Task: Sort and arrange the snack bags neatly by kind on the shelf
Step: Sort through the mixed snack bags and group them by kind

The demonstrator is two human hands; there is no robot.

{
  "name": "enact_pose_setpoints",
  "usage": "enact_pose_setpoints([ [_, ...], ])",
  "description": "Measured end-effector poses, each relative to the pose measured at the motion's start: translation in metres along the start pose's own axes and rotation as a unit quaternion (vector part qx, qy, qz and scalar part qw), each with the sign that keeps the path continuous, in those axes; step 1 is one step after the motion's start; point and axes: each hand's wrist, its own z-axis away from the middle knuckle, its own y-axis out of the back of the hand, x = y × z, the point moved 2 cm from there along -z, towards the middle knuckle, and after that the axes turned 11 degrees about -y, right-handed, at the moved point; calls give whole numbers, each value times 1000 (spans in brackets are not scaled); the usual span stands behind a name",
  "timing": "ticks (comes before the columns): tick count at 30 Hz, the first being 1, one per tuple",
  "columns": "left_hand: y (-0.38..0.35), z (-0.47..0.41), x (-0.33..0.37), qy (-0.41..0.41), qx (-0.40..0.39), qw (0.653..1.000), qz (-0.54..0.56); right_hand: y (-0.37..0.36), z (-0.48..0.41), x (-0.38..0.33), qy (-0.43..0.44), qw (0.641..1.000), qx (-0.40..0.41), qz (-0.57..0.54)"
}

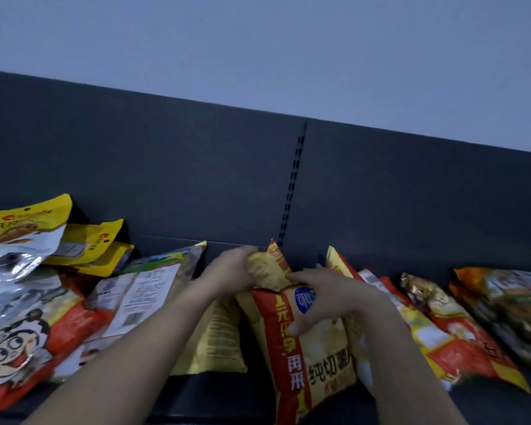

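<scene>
We see the shelf running left to right before its back panel; a heap of bags lies at the left, some leaning on the panel; the chip bags stand at the middle between both hands; a row of overlapping bags lies to the right.

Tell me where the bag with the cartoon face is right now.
In the head view the cartoon-face bag lies at the far left front of the shelf, below the silver foil bags and left of the person's left forearm.
</scene>
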Motion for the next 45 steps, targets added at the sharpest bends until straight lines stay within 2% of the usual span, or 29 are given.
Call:
enact_pose_setpoints([
  [3,-12,-9,6,18,90,995,41,-11,-6,14,16,997,73,18],
  [5,-16,-15,5,31,143,980,132,-14,-12,21,18,990,140,-6],
  [8,-23,-15,2,48,176,957,227,-18,-23,28,10,975,217,-37],
  [12,-35,-4,2,95,203,942,248,-21,-34,28,-4,973,231,-33],
  [16,-33,6,-4,103,166,969,153,-19,-38,23,2,984,175,43],
  [19,-13,21,-6,100,182,978,-11,-20,-40,19,11,988,148,46],
  [20,-6,28,-5,95,167,977,-97,-22,-41,17,17,988,146,36],
  [21,-2,36,-3,97,118,970,-189,-25,-41,13,26,988,152,24],
  [23,0,54,-2,138,-35,947,-289,-31,-42,2,63,979,192,0],
  [26,-4,79,-11,184,-217,921,-266,-43,-39,-18,170,949,265,-22],
  [28,-9,90,-20,176,-254,913,-266,-52,-37,-31,236,934,267,-28],
  [31,-16,94,-29,133,-161,938,-277,-63,-37,-45,259,936,234,-57],
  [34,-7,93,-31,83,-55,951,-292,-66,-40,-51,243,935,243,-87],
  [38,11,93,-34,88,131,962,-225,-62,-41,-54,215,935,244,-142],
  [40,24,93,-36,124,235,955,-132,-61,-43,-58,199,934,237,-180],
  [42,36,92,-40,139,316,939,8,-59,-45,-64,187,926,223,-239],
  [45,46,91,-46,126,356,902,209,-53,-38,-76,202,902,202,-324],
])
